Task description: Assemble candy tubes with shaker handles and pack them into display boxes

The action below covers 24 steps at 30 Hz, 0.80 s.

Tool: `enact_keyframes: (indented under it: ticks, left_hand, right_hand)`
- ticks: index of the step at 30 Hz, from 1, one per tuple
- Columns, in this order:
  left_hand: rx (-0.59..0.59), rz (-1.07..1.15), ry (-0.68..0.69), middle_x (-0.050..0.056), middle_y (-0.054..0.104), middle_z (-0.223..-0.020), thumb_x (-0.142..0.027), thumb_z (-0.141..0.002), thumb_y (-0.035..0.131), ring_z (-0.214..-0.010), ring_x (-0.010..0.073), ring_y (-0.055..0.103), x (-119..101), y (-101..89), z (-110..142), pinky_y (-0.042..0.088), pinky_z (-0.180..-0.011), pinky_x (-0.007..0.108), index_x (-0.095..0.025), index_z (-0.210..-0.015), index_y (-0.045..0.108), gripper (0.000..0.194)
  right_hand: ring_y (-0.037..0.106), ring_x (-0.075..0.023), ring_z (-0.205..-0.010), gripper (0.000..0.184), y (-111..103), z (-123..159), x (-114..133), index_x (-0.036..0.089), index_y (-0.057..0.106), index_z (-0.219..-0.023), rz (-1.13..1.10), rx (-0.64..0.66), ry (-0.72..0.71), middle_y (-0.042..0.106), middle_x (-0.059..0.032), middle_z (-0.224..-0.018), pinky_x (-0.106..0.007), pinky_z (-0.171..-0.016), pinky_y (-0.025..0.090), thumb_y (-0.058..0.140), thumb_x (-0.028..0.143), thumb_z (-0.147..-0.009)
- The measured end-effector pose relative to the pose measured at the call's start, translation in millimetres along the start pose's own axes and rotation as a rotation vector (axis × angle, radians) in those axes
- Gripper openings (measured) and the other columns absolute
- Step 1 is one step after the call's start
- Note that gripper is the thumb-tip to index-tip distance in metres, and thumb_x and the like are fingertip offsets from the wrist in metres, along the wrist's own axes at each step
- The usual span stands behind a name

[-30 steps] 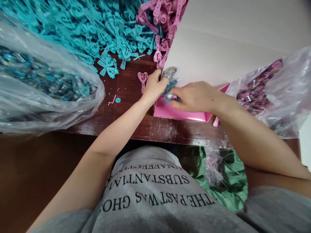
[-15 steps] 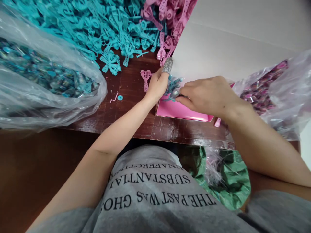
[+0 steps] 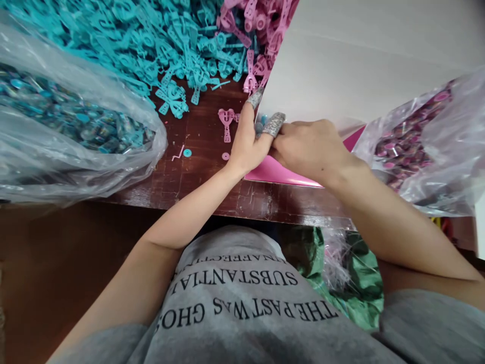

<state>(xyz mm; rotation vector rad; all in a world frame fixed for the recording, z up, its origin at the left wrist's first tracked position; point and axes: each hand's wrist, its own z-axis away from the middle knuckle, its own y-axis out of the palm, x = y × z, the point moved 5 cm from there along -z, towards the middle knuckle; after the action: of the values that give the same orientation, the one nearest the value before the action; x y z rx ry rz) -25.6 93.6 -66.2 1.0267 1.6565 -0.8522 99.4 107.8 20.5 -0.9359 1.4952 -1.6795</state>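
My left hand, with silver tape on its thumb and a finger, reaches over the left side of a pink-lined box. Small blue plastic pieces show between its thumb and that finger; the rest of them is hidden. My right hand meets the left thumb above the box, its fingers curled inward. Whatever those fingers hold is out of sight. Just left of my left hand, a pink Y-shaped plastic part and a small pink gear lie on the dark wooden table.
Teal plastic parts are heaped at the back, beside pink ones. Clear bags of blue packets and pink packets flank my arms. A white box flap rises behind. A green bag hangs below the table edge.
My right hand has shifted slightly left and now meets my left thumb. The teal pieces seen between the hands are mostly covered now. A pink gear has come into view beside my left wrist.
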Motion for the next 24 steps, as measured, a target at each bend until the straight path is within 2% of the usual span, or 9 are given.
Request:
enact_keyframes:
  ticks: [4, 7, 10, 12, 15, 17, 21, 23, 24]
  left_hand:
    - [-0.024, 0.016, 0.009, 0.011, 0.062, -0.150, -0.050, -0.108, 0.052, -0.149, 0.0282, 0.052, 7, 1.2, -4, 0.037, -0.128, 0.045, -0.029, -0.141, 0.057, 0.039]
    - [0.014, -0.001, -0.039, 0.013, 0.067, -0.139, -0.047, -0.109, 0.051, -0.140, 0.0293, 0.059, 15, 8.8, -6, 0.042, -0.123, 0.045, -0.027, -0.133, 0.058, 0.032]
    - [0.021, -0.042, -0.086, 0.014, 0.069, -0.128, -0.058, -0.108, 0.052, -0.133, 0.0307, 0.063, 17, 15.0, 0, 0.045, -0.119, 0.047, -0.024, -0.127, 0.060, 0.040]
    - [-0.005, -0.066, -0.062, 0.017, 0.067, -0.134, -0.068, -0.108, 0.041, -0.137, 0.0310, 0.062, 14, 10.2, 4, 0.043, -0.122, 0.048, -0.021, -0.131, 0.059, 0.055]
    - [-0.085, -0.190, 0.033, 0.019, 0.057, -0.155, -0.073, -0.108, 0.026, -0.151, 0.0305, 0.050, 13, -23.1, -2, 0.035, -0.130, 0.049, -0.020, -0.147, 0.052, 0.070]
    - [-0.168, -0.423, 0.056, 0.019, 0.047, -0.167, -0.069, -0.108, 0.032, -0.161, 0.0319, 0.037, 19, -63.1, -17, 0.025, -0.134, 0.051, -0.020, -0.158, 0.045, 0.071]
    - [-0.245, -0.959, -0.190, 0.020, 0.031, -0.177, -0.050, -0.103, 0.058, -0.168, 0.0411, 0.014, 54, -146.2, -54, 0.014, -0.135, 0.063, -0.017, -0.166, 0.041, 0.073]
    - [-0.214, -1.057, -0.286, 0.024, 0.036, -0.174, -0.040, -0.102, 0.063, -0.165, 0.0469, 0.020, 73, -167.3, -61, 0.015, -0.132, 0.070, -0.014, -0.165, 0.044, 0.071]
    - [-0.197, -1.049, -0.262, 0.026, 0.042, -0.169, -0.037, -0.102, 0.062, -0.162, 0.0490, 0.026, 79, -170.3, -60, 0.018, -0.129, 0.073, -0.011, -0.162, 0.047, 0.067]
  right_hand:
    - [0.072, -0.0312, -0.100, 0.033, 3, 10, -7, 0.023, 0.072, -0.127, -0.079, -0.130, 0.093, 0.073, -0.0137, -0.125, -0.041, -0.077, 0.055, 0.059, 0.045, -0.105]
    - [0.073, -0.0284, -0.102, 0.027, 18, 16, -14, 0.022, 0.073, -0.124, -0.142, -0.231, 0.139, 0.072, -0.0134, -0.127, -0.040, -0.079, 0.059, 0.056, 0.034, -0.106]
    - [0.074, -0.0272, -0.104, 0.026, 31, 21, -18, 0.022, 0.074, -0.121, -0.184, -0.310, 0.128, 0.074, -0.0126, -0.124, -0.039, -0.081, 0.062, 0.055, 0.033, -0.108]
    - [0.076, -0.0260, -0.103, 0.026, 31, 27, -16, 0.025, 0.074, -0.125, -0.174, -0.386, 0.094, 0.075, -0.0106, -0.124, -0.038, -0.078, 0.064, 0.059, 0.037, -0.107]
    - [0.077, -0.0220, -0.088, 0.032, 16, 37, -7, 0.026, 0.071, -0.131, -0.111, -0.581, 0.070, 0.074, -0.0095, -0.126, -0.035, -0.067, 0.062, 0.070, 0.039, -0.102]
    - [0.075, -0.0199, -0.081, 0.037, 6, 37, 6, 0.027, 0.069, -0.134, -0.127, -0.686, 0.047, 0.073, -0.0099, -0.126, -0.036, -0.065, 0.062, 0.075, 0.037, -0.099]
    - [0.076, -0.0205, -0.087, 0.027, 1, 7, 55, 0.025, 0.071, -0.127, -0.330, -0.724, -0.122, 0.074, -0.0105, -0.122, -0.037, -0.075, 0.064, 0.072, 0.027, -0.100]
    - [0.075, -0.0189, -0.087, 0.021, 1, -20, 80, 0.022, 0.072, -0.123, -0.438, -0.725, -0.185, 0.074, -0.0114, -0.123, -0.034, -0.074, 0.063, 0.068, 0.026, -0.103]
    - [0.075, -0.0179, -0.086, 0.020, 2, -36, 90, 0.022, 0.072, -0.122, -0.479, -0.714, -0.197, 0.074, -0.0116, -0.124, -0.033, -0.074, 0.063, 0.066, 0.027, -0.104]
